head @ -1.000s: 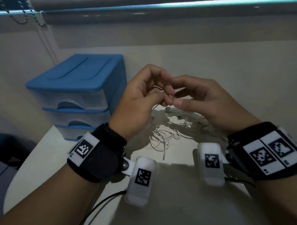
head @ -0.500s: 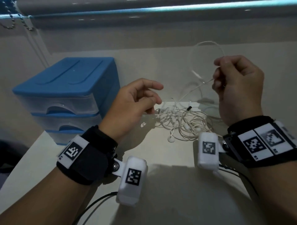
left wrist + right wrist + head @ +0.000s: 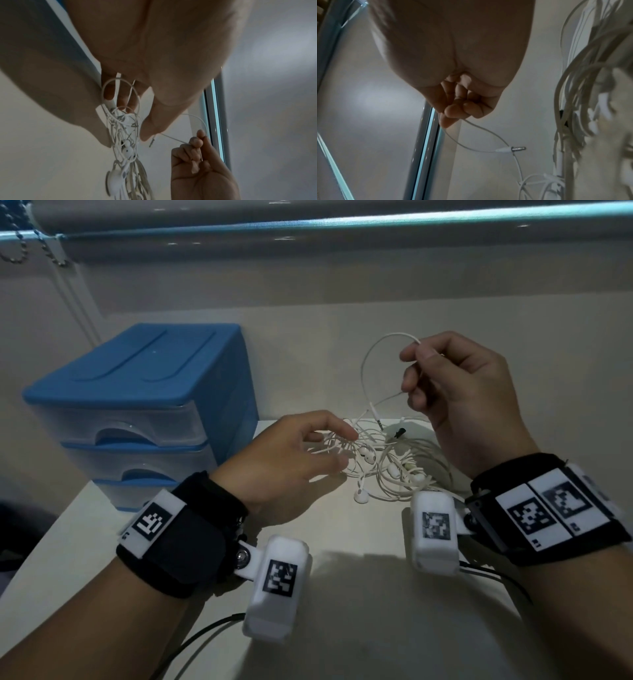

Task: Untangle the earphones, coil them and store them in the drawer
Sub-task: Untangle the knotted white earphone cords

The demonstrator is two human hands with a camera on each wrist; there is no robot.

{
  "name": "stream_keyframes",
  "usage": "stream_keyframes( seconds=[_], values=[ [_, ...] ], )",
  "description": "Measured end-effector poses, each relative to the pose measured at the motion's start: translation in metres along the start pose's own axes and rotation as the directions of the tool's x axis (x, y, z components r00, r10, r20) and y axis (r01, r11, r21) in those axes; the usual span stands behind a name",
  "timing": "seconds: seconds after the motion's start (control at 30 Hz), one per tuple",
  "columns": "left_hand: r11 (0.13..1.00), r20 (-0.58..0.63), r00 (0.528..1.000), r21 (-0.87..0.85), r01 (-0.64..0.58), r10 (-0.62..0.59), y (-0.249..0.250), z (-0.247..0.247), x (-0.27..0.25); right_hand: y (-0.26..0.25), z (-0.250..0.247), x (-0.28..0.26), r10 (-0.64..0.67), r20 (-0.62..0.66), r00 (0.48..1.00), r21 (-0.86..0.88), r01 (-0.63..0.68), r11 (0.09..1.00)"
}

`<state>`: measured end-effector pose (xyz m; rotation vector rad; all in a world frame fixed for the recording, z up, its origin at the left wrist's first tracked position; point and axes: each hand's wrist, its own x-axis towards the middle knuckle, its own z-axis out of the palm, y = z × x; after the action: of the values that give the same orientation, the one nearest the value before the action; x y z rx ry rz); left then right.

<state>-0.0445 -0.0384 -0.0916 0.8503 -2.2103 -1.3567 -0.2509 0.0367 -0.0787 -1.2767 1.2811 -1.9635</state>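
Note:
A tangle of white earphones (image 3: 394, 470) lies on the pale table (image 3: 342, 628), with several earbuds showing. My left hand (image 3: 344, 448) reaches into its left side with its fingers spread and touching the cords; cable loops lie against those fingers (image 3: 120, 100). My right hand (image 3: 411, 371) is raised above the pile and pinches one cable (image 3: 479, 128) between thumb and fingers. That cable arcs up in a loop, and its jack plug (image 3: 376, 419) dangles free. The plug (image 3: 518, 148) also shows below my right fingers. The blue drawer unit (image 3: 137, 392) stands at the left, all drawers closed.
The wall and a window ledge (image 3: 342, 224) run behind the table. A small black clip (image 3: 399, 433) lies in the pile. Black sensor cables (image 3: 205, 635) trail off my wrists across the near table. The table's left edge falls away below the drawer unit.
A second ago both hands worked the cords together above the table. Since then the right hand pulled one cable end up and away, while the left hand dropped onto the tangle.

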Motion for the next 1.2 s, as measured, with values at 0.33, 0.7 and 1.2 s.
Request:
stream_keyframes(
  seconds=[0.33,0.7,1.2],
  values=[
    [0.998,0.027,0.999,0.063,0.028,-0.029,-0.006,-0.001,0.003,-0.008,0.003,-0.003,-0.019,0.068,0.998,0.218,0.003,0.976],
    [0.903,-0.468,0.844,-0.191,-0.385,0.261,0.009,-0.003,0.004,-0.010,-0.008,-0.003,0.007,0.063,0.998,0.375,-0.031,0.927],
    [0.875,-0.463,0.834,-0.216,-0.433,0.299,0.009,-0.001,0.003,-0.004,0.005,-0.006,-0.071,0.217,0.974,-0.122,0.099,0.988]
  ],
)
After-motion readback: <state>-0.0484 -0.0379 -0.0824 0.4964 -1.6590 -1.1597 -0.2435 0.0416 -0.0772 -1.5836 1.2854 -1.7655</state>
